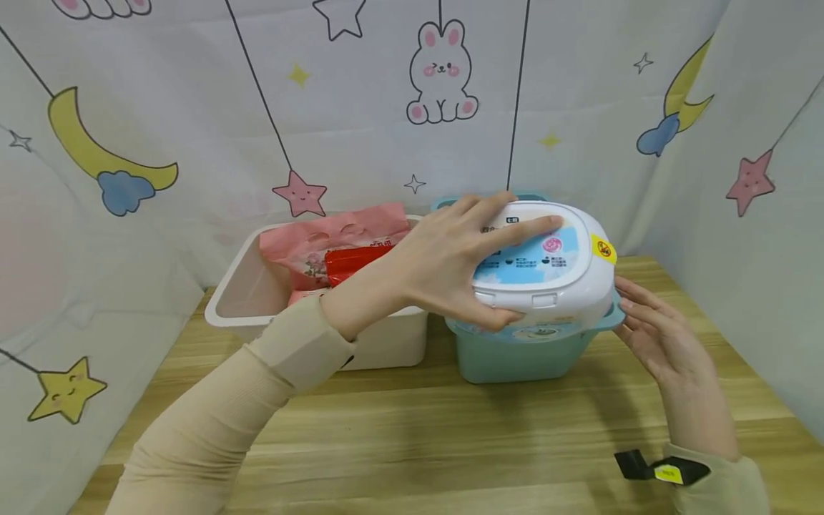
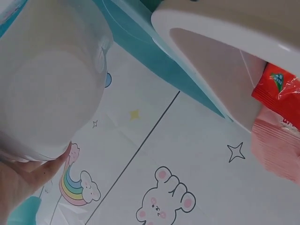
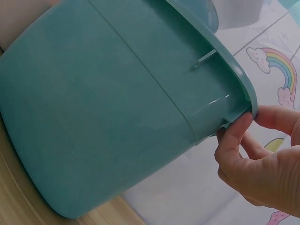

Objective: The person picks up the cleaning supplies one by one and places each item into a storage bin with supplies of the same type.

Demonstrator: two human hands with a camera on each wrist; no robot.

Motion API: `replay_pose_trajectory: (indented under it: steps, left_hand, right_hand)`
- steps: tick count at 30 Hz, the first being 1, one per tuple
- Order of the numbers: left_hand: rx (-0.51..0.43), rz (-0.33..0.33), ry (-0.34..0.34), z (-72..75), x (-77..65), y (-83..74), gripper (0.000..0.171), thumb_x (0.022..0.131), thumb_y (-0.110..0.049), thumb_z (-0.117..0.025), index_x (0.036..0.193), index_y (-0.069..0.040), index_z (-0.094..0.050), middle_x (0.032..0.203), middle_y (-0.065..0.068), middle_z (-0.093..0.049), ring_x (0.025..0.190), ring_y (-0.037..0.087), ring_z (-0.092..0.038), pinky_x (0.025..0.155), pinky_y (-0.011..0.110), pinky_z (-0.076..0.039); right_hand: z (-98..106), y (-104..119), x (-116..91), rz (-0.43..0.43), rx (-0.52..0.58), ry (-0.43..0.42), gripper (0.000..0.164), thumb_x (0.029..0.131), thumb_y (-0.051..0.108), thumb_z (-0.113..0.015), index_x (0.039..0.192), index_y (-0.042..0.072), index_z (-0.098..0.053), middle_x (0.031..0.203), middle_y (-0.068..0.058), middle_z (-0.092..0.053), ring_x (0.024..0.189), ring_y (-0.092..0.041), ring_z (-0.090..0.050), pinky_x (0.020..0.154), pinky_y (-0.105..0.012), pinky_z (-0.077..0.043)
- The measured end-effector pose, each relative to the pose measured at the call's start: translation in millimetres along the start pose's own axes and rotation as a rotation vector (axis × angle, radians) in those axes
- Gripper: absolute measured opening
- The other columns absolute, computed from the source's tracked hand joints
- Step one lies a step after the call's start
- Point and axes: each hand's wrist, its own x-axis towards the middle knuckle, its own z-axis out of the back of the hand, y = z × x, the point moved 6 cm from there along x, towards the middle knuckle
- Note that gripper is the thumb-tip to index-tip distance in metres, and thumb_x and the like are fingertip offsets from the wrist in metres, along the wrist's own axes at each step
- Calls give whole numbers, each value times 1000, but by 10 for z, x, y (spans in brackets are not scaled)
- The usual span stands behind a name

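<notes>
A white oval self-heating meal box (image 1: 531,266) with a blue printed lid and a yellow sticker is tilted over the teal bin (image 1: 515,363). My left hand (image 1: 444,259) grips it from above, fingers spread across the lid and thumb along its near side. The left wrist view shows the white underside of the box (image 2: 51,89) beside the bin's rim. At the bin's right end, my right hand (image 1: 669,343) pinches the rim. Thumb and fingers of that hand (image 3: 267,164) meet at the rim's corner in the right wrist view. What lies inside the bin is hidden.
Left of the teal bin stands a cream bin (image 1: 386,349) holding a pink bag (image 1: 347,227) and a red packet (image 1: 347,261). Both bins rest on a wooden table (image 1: 412,443). A patterned white cloth (image 1: 360,107) hangs behind and at the sides.
</notes>
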Motion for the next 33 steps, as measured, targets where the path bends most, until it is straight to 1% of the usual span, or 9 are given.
replay_pose_trajectory:
  steps: [5,9,15,22,27,30,33]
  left_hand:
    - [7,9,15,-47,48,15,88,71,-69,-60,148,-35,-33,146,7,-38,121,23,-44,90,33,-46]
    - [15,25,28,-86,94,39,88,71,-70,-60,148,-37,-32,147,9,-38,123,26,-46,91,36,-48]
    - [21,46,78,-126,204,78,88,71,-71,-59,149,-39,-30,147,9,-38,124,25,-47,94,37,-48]
    - [20,83,138,-175,304,156,88,73,-71,-58,149,-41,-27,146,7,-37,121,23,-46,86,35,-50]
    - [14,101,182,-276,331,200,88,74,-70,-57,150,-41,-24,149,7,-34,125,23,-42,92,38,-46]
    - [13,109,196,-345,346,223,88,74,-71,-56,150,-41,-22,151,8,-32,126,24,-41,96,39,-45]
    - [15,123,206,-403,370,252,88,74,-72,-55,150,-42,-22,150,7,-33,125,24,-41,95,38,-45]
  right_hand:
    - [20,-19,-6,-1,-17,-30,39,99,-6,-34,122,3,-64,123,-3,-59,100,-16,-64,86,-27,-54]
    - [28,-35,-13,0,3,-23,39,99,-7,-34,123,2,-63,122,-4,-60,100,-18,-65,86,-28,-54]
    - [41,-20,4,2,2,-13,39,99,-7,-33,123,2,-63,119,-5,-63,98,-17,-66,85,-28,-55]
    - [11,-7,26,3,16,18,40,99,-7,-31,125,2,-62,121,-5,-63,102,-18,-66,87,-28,-54]
    - [8,-16,28,2,9,16,40,100,-7,-32,126,1,-61,120,-5,-63,102,-17,-66,86,-27,-54]
    - [14,-16,22,3,17,20,39,100,-7,-32,127,0,-60,120,-6,-63,101,-18,-66,86,-27,-54]
    - [25,-10,18,9,13,17,39,100,-7,-32,126,0,-60,120,-6,-63,100,-18,-66,85,-27,-54]
